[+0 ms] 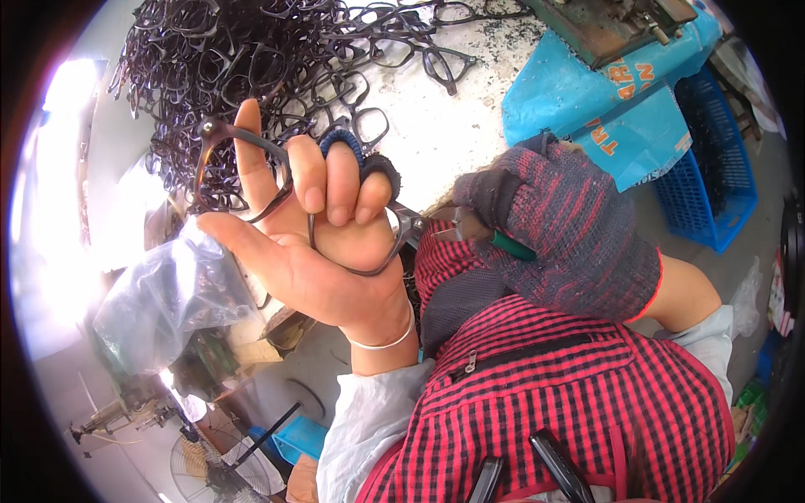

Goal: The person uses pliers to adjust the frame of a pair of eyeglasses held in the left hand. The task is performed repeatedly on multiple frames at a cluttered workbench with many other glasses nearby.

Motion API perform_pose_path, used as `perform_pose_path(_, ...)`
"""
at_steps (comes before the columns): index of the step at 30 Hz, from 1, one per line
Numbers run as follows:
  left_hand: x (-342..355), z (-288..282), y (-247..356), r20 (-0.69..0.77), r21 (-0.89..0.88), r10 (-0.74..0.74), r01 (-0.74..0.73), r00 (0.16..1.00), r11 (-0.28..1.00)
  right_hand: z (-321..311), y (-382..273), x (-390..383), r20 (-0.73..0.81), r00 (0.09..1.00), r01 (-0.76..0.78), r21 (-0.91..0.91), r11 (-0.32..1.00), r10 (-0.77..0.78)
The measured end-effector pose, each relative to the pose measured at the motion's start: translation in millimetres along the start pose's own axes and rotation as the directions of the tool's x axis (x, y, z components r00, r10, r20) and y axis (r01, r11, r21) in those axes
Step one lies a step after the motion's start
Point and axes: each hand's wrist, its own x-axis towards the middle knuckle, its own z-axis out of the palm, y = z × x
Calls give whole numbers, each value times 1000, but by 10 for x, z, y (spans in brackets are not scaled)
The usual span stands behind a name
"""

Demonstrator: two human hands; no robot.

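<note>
Near 10 o'clock from the middle, a dark glasses frame (273,148) is grasped by the bare left hand (293,268), its middle, ring and little fingers folded over it and the forefinger pointing toward 12. A blue band and a black band circle two of the folded fingers. The gloved right hand (570,226), toward 3 o'clock, has its fingers clenched round a green-handled tool (513,246); its tip points to 9, right by the frame's hinge end, though contact is unclear. A pile of frames (210,59) covers the desk (428,138) around 11; a blue basket (723,222) stands near 3.
</note>
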Motion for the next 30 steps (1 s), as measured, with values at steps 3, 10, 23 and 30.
perform_pose_path(3, -6, 26, 3, 1, 6, -35, 35, 999, 999, -68, -56, 38, 7, 1000, 30, -123, 992, -30)
perform_pose_path(10, 121, 108, 85, 56, 2, -387, 387, 921, 922, -269, -11, 161, 185, 969, 220, -361, 906, -161)
perform_pose_path(23, 258, -18, 21, 113, -127, -526, 537, 843, 834, -311, 30, 98, 137, 980, 177, -267, 947, -145)
perform_pose_path(30, 251, 17, -28, 93, -99, -560, 568, 823, 817, -327, 51, 164, 127, 956, 293, -370, 882, -265)
